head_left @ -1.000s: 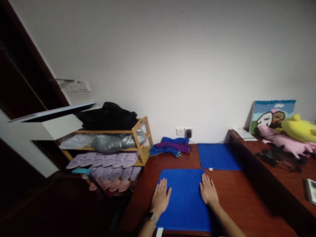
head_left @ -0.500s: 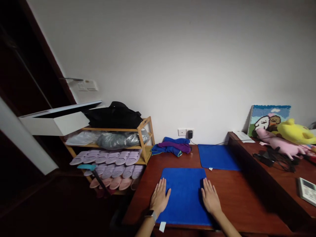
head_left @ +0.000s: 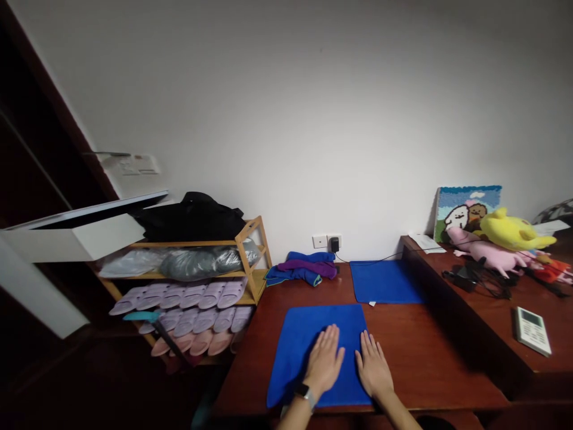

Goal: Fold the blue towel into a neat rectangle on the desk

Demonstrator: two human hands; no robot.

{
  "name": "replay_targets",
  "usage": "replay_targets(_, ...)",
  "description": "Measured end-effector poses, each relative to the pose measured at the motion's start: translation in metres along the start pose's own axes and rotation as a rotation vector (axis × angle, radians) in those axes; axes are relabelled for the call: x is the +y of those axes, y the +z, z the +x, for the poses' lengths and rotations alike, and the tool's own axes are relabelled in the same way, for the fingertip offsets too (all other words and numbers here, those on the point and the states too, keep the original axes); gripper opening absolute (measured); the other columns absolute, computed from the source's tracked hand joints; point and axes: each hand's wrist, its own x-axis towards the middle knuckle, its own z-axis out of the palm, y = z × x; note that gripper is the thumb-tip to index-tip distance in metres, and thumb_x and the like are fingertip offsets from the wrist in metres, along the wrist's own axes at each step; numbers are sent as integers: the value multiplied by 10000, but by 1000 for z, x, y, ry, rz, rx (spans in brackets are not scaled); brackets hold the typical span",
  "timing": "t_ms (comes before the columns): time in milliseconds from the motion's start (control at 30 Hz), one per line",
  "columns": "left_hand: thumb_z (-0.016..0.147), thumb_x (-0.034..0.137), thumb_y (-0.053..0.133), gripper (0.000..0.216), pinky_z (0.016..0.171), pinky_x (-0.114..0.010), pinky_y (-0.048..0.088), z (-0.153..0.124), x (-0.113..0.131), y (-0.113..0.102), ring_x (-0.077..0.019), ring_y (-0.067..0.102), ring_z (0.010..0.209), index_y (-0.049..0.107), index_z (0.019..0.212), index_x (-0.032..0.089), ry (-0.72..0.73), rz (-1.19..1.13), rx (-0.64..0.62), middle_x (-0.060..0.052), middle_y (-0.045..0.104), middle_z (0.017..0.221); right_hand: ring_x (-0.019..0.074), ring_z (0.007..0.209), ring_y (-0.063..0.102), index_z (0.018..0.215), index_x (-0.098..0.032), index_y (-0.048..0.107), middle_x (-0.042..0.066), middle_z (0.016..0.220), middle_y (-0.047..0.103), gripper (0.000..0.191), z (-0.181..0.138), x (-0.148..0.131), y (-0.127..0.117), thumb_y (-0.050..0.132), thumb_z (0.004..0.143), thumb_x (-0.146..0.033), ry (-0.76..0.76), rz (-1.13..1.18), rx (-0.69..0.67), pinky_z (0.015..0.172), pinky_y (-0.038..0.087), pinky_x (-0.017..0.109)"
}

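Observation:
A blue towel (head_left: 299, 340) lies flat on the red-brown table (head_left: 421, 358) near its front edge. My left hand (head_left: 325, 361) rests palm down on the towel's right half, fingers stretched out, with a watch on the wrist. My right hand (head_left: 372, 370) lies flat beside it on the towel's right edge, fingers spread. The two hands are close together. Neither holds anything.
A second blue towel (head_left: 382, 280) lies further back. A pile of blue and purple cloths (head_left: 304, 269) sits by the wall socket. A wooden shoe rack (head_left: 197, 286) with slippers stands left. The raised desk (head_left: 492, 298) on the right carries plush toys (head_left: 501, 242), cables and a remote (head_left: 530, 329).
My left hand has slid right across the towel, from its left edge to beside my right hand. The view has shifted a little to the right.

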Motion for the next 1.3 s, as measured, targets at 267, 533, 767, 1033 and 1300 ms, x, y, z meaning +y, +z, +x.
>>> replay_targets(267, 1062, 525, 172, 651, 1273, -463, 240, -4, 11, 20, -233, 250, 1545, 228, 1621, 196, -72, -50, -107, -64, 281, 1669, 227, 1566, 126, 1604, -85, 229, 58, 1682, 181, 714, -1, 2, 0, 159, 1005, -469, -23, -48, -11, 1285, 104, 407)
replay_targets(533, 1046, 569, 221, 690, 1249, -479, 281, -84, -109, -12, -259, 283, 1531, 237, 1620, 188, -410, 133, -34, -77, 303, 1657, 222, 1564, 142, 1609, -105, 220, 36, 1682, 178, 719, 3, 3, 5, 158, 1007, -492, -9, -43, 4, 1285, 115, 417)
replay_targets(767, 1041, 586, 197, 737, 1260, -440, 258, -87, -106, -12, -252, 256, 1541, 287, 1602, 117, -432, 123, -29, -92, 277, 1665, 224, 1567, 116, 1615, -113, 184, 24, 1689, 145, 718, -12, 4, 3, 121, 1014, -501, -2, -89, -15, 1281, 131, 423)
replay_targets(1033, 1044, 567, 201, 705, 1255, -459, 261, -89, -116, -9, -246, 281, 1534, 271, 1611, 153, -419, 137, -33, -81, 298, 1660, 229, 1563, 135, 1611, -122, 226, 23, 1680, 162, 707, -42, 11, 19, 149, 1019, -501, -20, -89, 11, 1285, 131, 434)
replay_targets(1300, 1080, 453, 214, 612, 1264, -458, 259, -50, -38, -25, -226, 263, 1542, 159, 1633, 198, -194, 95, 94, -58, 295, 1671, 249, 1560, 155, 1599, -120, 273, 44, 1674, 195, 693, -40, 14, 24, 190, 1020, -492, -50, -63, 60, 1283, 153, 454)
